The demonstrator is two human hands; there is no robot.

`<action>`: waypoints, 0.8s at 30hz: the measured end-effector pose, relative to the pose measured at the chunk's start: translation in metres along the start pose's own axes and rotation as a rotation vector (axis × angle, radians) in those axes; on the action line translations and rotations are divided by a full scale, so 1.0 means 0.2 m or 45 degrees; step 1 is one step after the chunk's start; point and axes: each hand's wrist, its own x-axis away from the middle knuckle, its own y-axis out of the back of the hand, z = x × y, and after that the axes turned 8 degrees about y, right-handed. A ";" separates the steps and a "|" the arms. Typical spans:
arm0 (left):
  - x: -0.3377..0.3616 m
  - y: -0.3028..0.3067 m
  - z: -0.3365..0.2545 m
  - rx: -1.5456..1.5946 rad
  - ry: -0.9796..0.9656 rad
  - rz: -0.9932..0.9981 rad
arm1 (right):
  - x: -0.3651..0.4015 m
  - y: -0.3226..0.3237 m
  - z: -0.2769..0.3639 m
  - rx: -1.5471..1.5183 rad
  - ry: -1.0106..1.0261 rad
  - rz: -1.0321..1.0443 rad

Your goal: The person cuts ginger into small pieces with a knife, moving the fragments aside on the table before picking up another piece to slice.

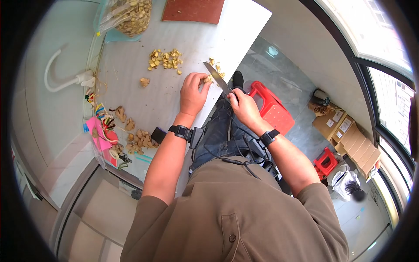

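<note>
My right hand (245, 107) grips the handle of a knife (216, 76), its blade slanting up and left over the white tabletop's edge. Just left of the blade, my left hand (193, 94) has its fingertips pinched on a small piece of ginger (208, 79), mostly covered by the fingers. A few cut bits (212, 61) lie around the blade. Beyond my left hand sits a heap of chopped ginger (165, 59), with one larger chunk (144, 81) lying apart from it. Several uncut ginger roots (140, 140) are piled nearer my body on the left.
A clear bag of yellowish pieces (135, 19) and a reddish-brown board (193, 10) lie at the table's far end. A dark phone (158, 135) rests beside the roots. Right of my legs stands a red stool (273, 109); cardboard boxes (345, 129) are by the window. Cables cross my lap.
</note>
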 end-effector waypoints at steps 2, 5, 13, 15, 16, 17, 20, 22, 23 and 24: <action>0.01 -0.02 0.02 -0.017 -0.068 -0.062 | 0.01 0.00 0.00 0.004 0.042 -0.028; 0.02 -0.02 0.02 0.001 -0.058 -0.064 | 0.01 0.01 0.01 -0.059 0.091 -0.111; 0.07 -0.11 -0.09 -0.013 -0.418 0.051 | -0.01 0.08 0.00 -0.090 -0.046 -0.248; 0.08 -0.15 -0.10 -0.115 -0.453 0.147 | 0.00 0.08 -0.02 -0.058 -0.106 -0.194; 0.07 -0.17 -0.10 -0.117 -0.450 0.142 | 0.00 0.06 -0.06 -0.060 -0.082 -0.199; 0.06 -0.18 -0.10 -0.210 -0.489 0.139 | 0.00 0.04 -0.09 -0.061 -0.058 -0.206; 0.01 -0.20 -0.10 -0.303 -0.544 0.097 | 0.00 -0.02 -0.11 -0.133 -0.068 -0.247; 0.00 -0.21 -0.09 -0.307 -0.558 0.063 | -0.02 -0.04 -0.13 -0.138 -0.088 -0.251; 0.00 -0.20 -0.08 -0.279 -0.546 0.071 | -0.03 -0.06 -0.13 -0.130 -0.118 -0.244; -0.01 -0.21 -0.08 -0.251 -0.537 0.079 | -0.03 -0.05 -0.12 -0.120 -0.148 -0.239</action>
